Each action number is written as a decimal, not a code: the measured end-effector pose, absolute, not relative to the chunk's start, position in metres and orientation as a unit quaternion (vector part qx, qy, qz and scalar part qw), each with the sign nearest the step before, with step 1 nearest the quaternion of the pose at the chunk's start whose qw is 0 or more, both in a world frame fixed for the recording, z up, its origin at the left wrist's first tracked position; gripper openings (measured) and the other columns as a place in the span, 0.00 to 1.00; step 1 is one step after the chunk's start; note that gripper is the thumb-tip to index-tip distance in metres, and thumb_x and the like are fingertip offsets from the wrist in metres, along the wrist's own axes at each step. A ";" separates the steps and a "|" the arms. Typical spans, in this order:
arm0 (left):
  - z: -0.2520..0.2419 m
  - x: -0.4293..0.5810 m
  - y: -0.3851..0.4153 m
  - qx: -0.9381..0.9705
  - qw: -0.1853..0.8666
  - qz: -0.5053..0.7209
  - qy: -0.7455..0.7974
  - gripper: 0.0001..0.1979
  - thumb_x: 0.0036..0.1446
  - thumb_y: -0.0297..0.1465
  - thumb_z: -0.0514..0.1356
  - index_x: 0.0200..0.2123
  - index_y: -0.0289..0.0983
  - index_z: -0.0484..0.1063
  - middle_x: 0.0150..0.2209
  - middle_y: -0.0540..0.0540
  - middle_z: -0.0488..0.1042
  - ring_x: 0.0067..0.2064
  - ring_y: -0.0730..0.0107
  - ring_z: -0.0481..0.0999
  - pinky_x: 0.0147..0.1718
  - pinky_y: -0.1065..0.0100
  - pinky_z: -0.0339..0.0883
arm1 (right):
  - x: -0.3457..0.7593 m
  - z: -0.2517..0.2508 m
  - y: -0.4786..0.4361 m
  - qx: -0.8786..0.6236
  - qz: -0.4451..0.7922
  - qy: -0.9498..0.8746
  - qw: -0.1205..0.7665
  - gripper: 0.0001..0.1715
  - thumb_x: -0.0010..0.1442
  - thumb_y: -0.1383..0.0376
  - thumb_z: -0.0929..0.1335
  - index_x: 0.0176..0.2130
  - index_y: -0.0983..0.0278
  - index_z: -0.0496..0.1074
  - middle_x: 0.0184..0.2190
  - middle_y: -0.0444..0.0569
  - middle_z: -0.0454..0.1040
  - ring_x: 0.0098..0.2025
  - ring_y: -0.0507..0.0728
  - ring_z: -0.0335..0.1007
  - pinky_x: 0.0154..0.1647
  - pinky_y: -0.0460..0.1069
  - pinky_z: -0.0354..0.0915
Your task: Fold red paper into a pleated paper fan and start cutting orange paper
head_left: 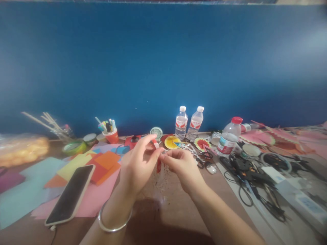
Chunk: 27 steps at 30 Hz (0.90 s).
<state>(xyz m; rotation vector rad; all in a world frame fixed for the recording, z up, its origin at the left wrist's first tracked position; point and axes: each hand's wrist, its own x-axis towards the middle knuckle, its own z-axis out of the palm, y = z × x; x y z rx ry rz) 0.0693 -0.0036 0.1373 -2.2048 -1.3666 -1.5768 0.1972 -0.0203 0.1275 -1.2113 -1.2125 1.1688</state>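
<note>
My left hand (136, 163), with a silver bangle on its wrist, is closed around a small red and white piece (155, 143). Below the fingertips hangs a narrow red strip (158, 166); whether it belongs to the same piece is hidden. My right hand (182, 166) is in a pinch, thumb against bent fingers, its tips meeting the left thumb. What lies in that pinch cannot be made out. Both hands are above the brown table (168, 211), where dark specks are scattered under them. Just beyond them lies a yellow round paper fan (172, 142).
At left are coloured paper sheets (102, 165), a phone (71, 194) and a cup of pens (111, 136). Behind stand two water bottles (181, 124). To the right are scissors (205, 156), a red-capped bottle (228, 137), tangled black cables (245, 170) and pink paper fans (258, 137).
</note>
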 end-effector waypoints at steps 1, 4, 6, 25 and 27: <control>0.138 0.069 -0.004 -0.725 0.048 -0.518 -0.452 0.14 0.49 0.30 0.61 0.42 0.40 0.68 0.29 0.51 0.76 0.30 0.72 0.76 0.29 0.74 0.68 | 0.197 0.128 -0.020 -0.501 0.483 -0.508 0.507 0.13 0.49 0.62 0.67 0.18 0.67 0.68 0.13 0.38 0.57 0.17 0.46 0.47 0.19 0.43 0.45; 0.139 0.069 -0.004 -0.724 0.015 -0.513 -0.461 0.15 0.49 0.30 0.61 0.43 0.40 0.67 0.29 0.52 0.76 0.30 0.72 0.76 0.28 0.74 0.68 | 0.196 0.128 -0.020 -0.489 0.482 -0.520 0.508 0.13 0.50 0.63 0.66 0.19 0.68 0.71 0.15 0.40 0.62 0.18 0.46 0.49 0.20 0.43 0.47; 0.139 0.069 -0.003 -0.727 -0.008 -0.512 -0.458 0.16 0.50 0.30 0.61 0.43 0.41 0.67 0.29 0.52 0.76 0.30 0.73 0.76 0.29 0.75 0.68 | 0.196 0.128 -0.020 -0.482 0.482 -0.519 0.516 0.12 0.50 0.63 0.66 0.20 0.68 0.72 0.16 0.41 0.64 0.19 0.46 0.51 0.21 0.44 0.48; 0.145 0.073 -0.003 -0.604 -0.258 -0.569 -0.495 0.18 0.47 0.34 0.63 0.42 0.38 0.67 0.26 0.48 0.77 0.26 0.67 0.77 0.28 0.68 0.71 | 0.196 0.125 -0.023 -0.501 0.411 -0.534 0.543 0.14 0.51 0.57 0.67 0.23 0.65 0.70 0.17 0.40 0.63 0.21 0.48 0.54 0.22 0.44 0.51; 0.146 0.073 -0.004 -0.589 -0.273 -0.582 -0.489 0.18 0.47 0.35 0.63 0.42 0.38 0.67 0.27 0.47 0.77 0.27 0.66 0.77 0.28 0.67 0.72 | 0.196 0.126 -0.025 -0.503 0.412 -0.531 0.543 0.14 0.51 0.57 0.67 0.23 0.65 0.70 0.16 0.39 0.61 0.20 0.48 0.52 0.22 0.44 0.50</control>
